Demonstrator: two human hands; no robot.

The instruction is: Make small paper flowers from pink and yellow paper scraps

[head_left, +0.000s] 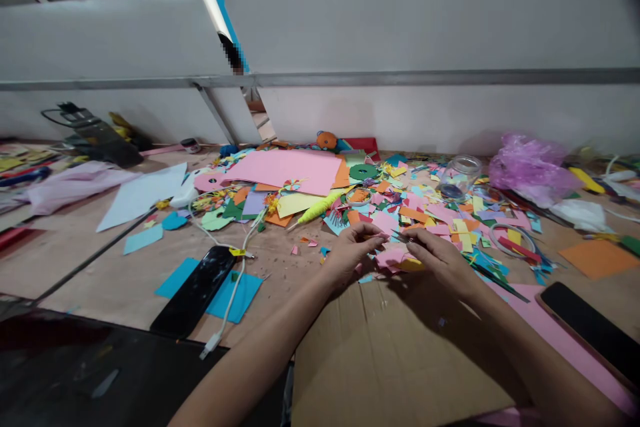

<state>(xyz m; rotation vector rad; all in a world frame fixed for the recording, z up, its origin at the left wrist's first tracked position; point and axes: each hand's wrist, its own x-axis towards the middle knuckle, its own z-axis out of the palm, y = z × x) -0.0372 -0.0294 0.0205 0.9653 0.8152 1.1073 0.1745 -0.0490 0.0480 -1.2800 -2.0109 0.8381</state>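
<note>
Above the cardboard sheet [400, 347], my two hands are close together with fingertips facing. My left hand [353, 252] is closed in a pinch, and what lies between its fingertips is too small to make out. My right hand [437, 257] grips a thin pointed metal tool [399, 235], its tip toward the left fingers; most of it is hidden by the fingers. Just beyond the hands is a heap of coloured paper scraps [420, 213]. Scissors [500, 280] with dark blades lie right of my right hand.
A black phone [195, 293] with a white cable [237, 280] lies left, another phone [590, 330] right. Behind stand a clear jar [459, 177] and a purple plastic bag [530, 167]. A yellow-green pointed tool [320, 207] lies near pink paper [290, 168]. A white partition [425, 20] closes the back.
</note>
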